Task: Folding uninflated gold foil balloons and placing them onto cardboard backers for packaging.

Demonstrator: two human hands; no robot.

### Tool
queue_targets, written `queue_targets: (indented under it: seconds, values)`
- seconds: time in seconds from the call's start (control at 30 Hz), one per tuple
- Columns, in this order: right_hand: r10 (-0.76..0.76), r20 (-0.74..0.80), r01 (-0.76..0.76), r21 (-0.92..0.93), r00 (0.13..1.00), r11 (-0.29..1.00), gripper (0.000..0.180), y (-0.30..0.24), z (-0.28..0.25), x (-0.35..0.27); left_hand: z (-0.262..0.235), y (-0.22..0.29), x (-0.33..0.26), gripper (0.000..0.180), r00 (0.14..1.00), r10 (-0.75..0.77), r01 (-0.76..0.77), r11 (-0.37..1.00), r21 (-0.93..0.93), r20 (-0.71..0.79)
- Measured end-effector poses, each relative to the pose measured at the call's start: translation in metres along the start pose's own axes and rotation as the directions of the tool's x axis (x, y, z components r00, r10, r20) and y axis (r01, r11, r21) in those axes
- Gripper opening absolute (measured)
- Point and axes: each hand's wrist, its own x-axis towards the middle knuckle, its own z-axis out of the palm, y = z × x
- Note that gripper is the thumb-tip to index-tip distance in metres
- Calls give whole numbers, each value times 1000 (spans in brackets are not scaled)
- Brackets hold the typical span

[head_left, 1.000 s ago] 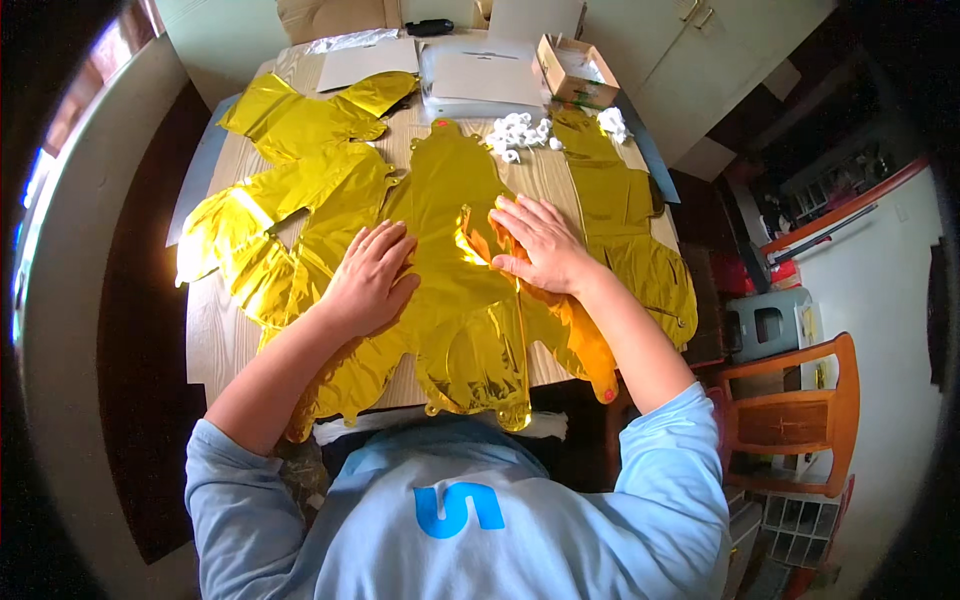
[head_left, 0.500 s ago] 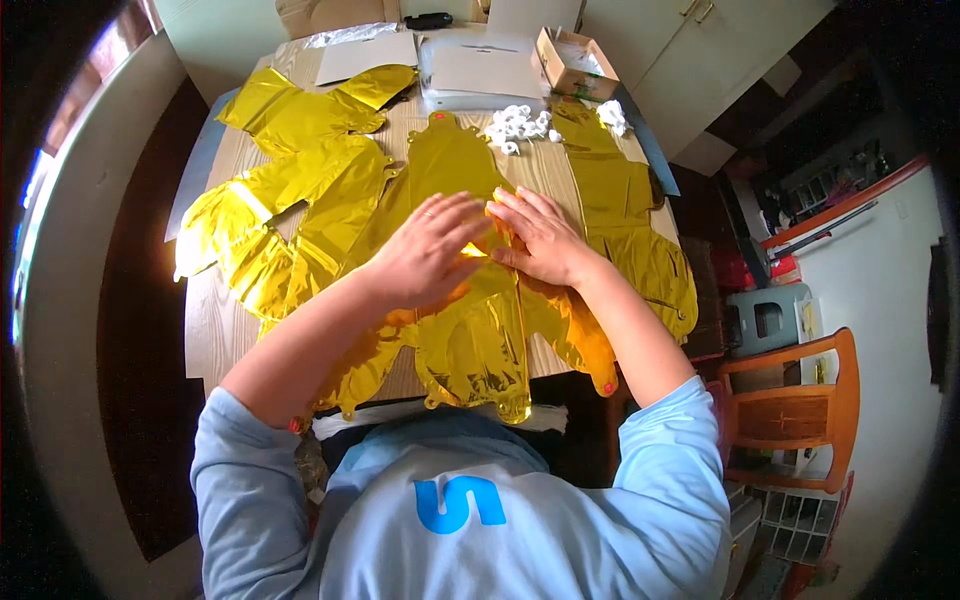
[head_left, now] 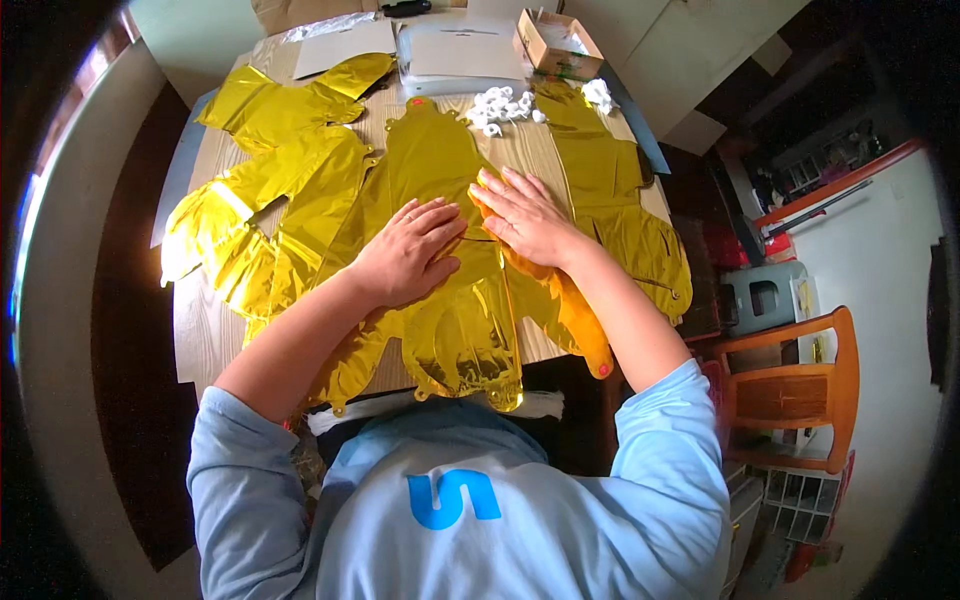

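A flat gold foil balloon (head_left: pixel 430 150) lies on the wooden table in front of me, its lower end reaching over the near edge. My left hand (head_left: pixel 408 252) rests on its middle with fingers stretched out and nothing held. To the right, my right hand (head_left: pixel 525 218) lies palm down, fingers extended, over the orange part (head_left: pixel 572 315) of the foil, which runs under my wrist towards the table edge. More uninflated gold foil balloons (head_left: pixel 300 180) overlap on the left. Another gold foil piece (head_left: pixel 605 180) is spread on the right.
White curled pieces (head_left: pixel 495 108) are heaped beyond the balloon. Behind them stand a clear plastic box (head_left: pixel 460 60) and an open cardboard box (head_left: pixel 560 45). A light board (head_left: pixel 345 48) lies at the far left. A wooden chair (head_left: pixel 785 390) stands to the right.
My left hand has come down flat onto the foil and moved slightly left, away from the right hand. My right hand stays spread on the orange part. The whole view has shifted a little.
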Motion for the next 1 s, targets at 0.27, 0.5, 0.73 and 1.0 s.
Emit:
queue_targets:
  seconds: [0.27, 0.5, 0.73, 1.0]
  values:
    - [161, -197, -158, 29, 967, 987, 70, -63, -54, -79, 0, -4, -3, 54, 1000, -10, 10, 1000, 1, 19]
    - [832, -279, -829, 165, 480, 534, 47, -92, -39, -213, 1, 1, -2, 55, 1000, -4, 4, 1000, -8, 11]
    - [517, -494, -310, 443, 699, 841, 19, -142, -46, -183, 1, -2, -2, 55, 1000, -12, 12, 999, -48, -8]
    - [-125, -233, 242, 588, 964, 772, 19, -140, -38, -101, 7, -21, -10, 51, 998, 63, -63, 994, 86, 0]
